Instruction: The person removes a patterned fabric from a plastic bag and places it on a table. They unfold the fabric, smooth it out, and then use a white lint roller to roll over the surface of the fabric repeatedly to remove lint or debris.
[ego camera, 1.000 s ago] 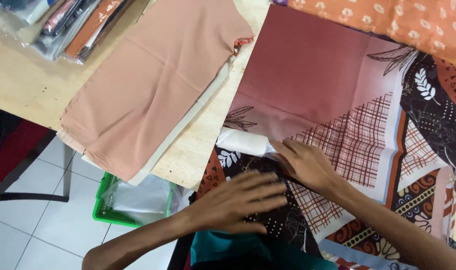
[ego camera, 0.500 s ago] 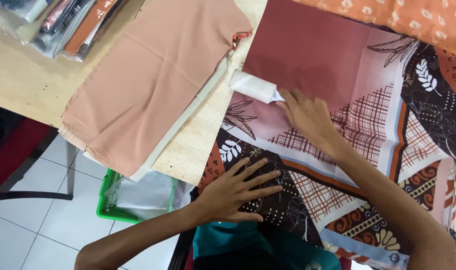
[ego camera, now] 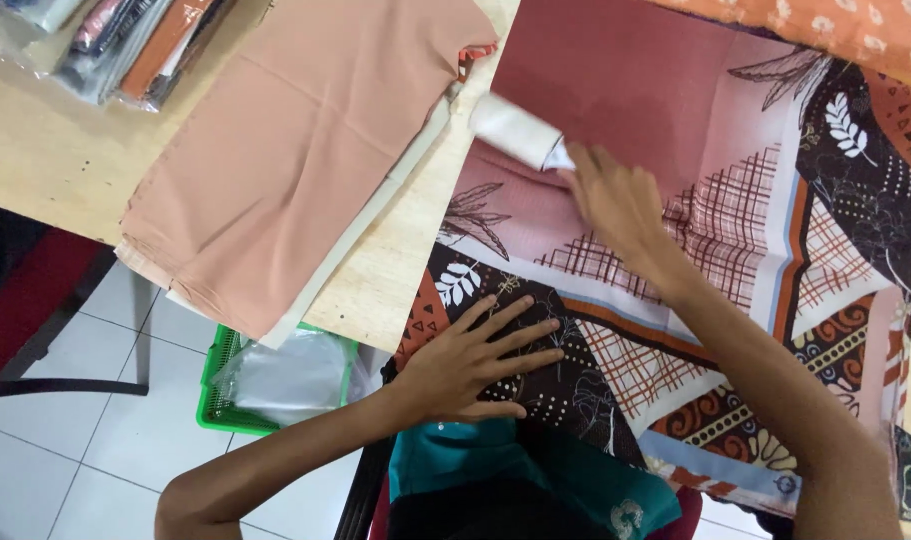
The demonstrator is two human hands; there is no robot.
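Surface: pale wooden table (ego camera: 65,170), edge runs diagonally, drop-off at lower left. Patterned scarf (ego camera: 735,250) spread flat over the right part of the table, near corner hanging over the edge toward the person; maroon centre, plaid, leaf and geometric border. Left hand (ego camera: 475,365) flat on the scarf's dark corner, fingers spread, gripping nothing. Right hand (ego camera: 620,205) palm-down on the pink area, fingertips touching a small white roll (ego camera: 515,130); motion blur, so can't tell if it grips the roll or just presses it. Left of the scarf: folded peach cloth (ego camera: 295,150) on a cream layer, corner overhanging the edge. Top left: stack of bagged fabrics (ego camera: 125,45). Top right: orange floral cloth (ego camera: 835,25). Below the table: white tiled floor (ego camera: 55,470), green basket (ego camera: 275,380) holding clear plastic.
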